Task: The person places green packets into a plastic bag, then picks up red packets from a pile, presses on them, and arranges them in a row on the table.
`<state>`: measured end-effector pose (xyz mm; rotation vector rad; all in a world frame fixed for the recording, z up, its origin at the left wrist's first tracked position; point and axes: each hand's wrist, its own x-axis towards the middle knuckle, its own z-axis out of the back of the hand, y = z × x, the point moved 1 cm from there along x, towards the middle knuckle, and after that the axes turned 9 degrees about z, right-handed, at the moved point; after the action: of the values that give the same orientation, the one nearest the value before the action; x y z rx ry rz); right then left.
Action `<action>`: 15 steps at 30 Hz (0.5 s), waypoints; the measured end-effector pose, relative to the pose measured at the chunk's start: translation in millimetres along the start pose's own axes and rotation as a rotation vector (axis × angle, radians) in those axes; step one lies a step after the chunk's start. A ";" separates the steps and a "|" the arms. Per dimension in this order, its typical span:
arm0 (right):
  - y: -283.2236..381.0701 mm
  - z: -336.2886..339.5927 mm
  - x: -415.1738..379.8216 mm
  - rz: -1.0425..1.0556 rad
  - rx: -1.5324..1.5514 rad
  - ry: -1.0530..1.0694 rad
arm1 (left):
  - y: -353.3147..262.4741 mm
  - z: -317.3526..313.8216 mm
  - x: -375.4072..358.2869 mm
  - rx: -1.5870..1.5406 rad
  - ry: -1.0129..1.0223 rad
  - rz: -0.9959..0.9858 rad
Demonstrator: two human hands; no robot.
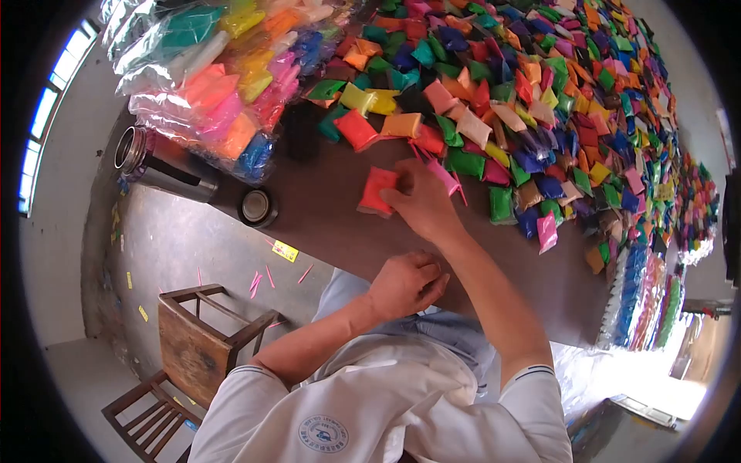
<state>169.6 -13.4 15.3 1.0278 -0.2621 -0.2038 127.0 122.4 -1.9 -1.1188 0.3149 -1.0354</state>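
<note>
At the table's near edge, my left hand [407, 284] is closed with its fingers curled; what it holds, if anything, is hidden. Further forward, my right hand [426, 199] pinches the right edge of a small red packet [378, 190] over the brown table [332, 220]. Pink packet [442, 177] and thin pink sticks lie right beside that hand, partly covered by it. Just beyond are another red packet [356, 130] and an orange packet [401, 125], at the front of a big heap of coloured packets [532, 100].
Clear bags of coloured packets [208, 92] lie at the back left. A steel flask [166, 166] lies on its side, with a round lid [256, 207] near the table edge. Bundled packs [637, 297] stand at the right end. A wooden chair [193, 347] is on the left floor.
</note>
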 end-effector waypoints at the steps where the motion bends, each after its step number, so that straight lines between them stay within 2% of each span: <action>1: 2.5 -5.3 8.5 0.017 -0.047 0.029 | -1.8 1.5 0.3 0.006 0.014 0.016; 8: 1.9 -26.9 26.5 0.111 -0.185 0.054 | 5.2 -2.1 -0.9 0.001 -0.021 -0.055; 11: -0.1 -30.7 37.9 0.006 -0.135 0.135 | 2.0 -2.7 -1.3 0.037 -0.026 -0.053; 15: 8.0 -32.7 43.6 0.020 -0.094 0.132 | -0.5 0.4 -1.1 0.065 -0.017 -0.052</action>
<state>221.4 4.7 11.3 0.9413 -0.1411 -0.1283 126.4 123.5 -1.6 -1.0812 0.2376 -1.0736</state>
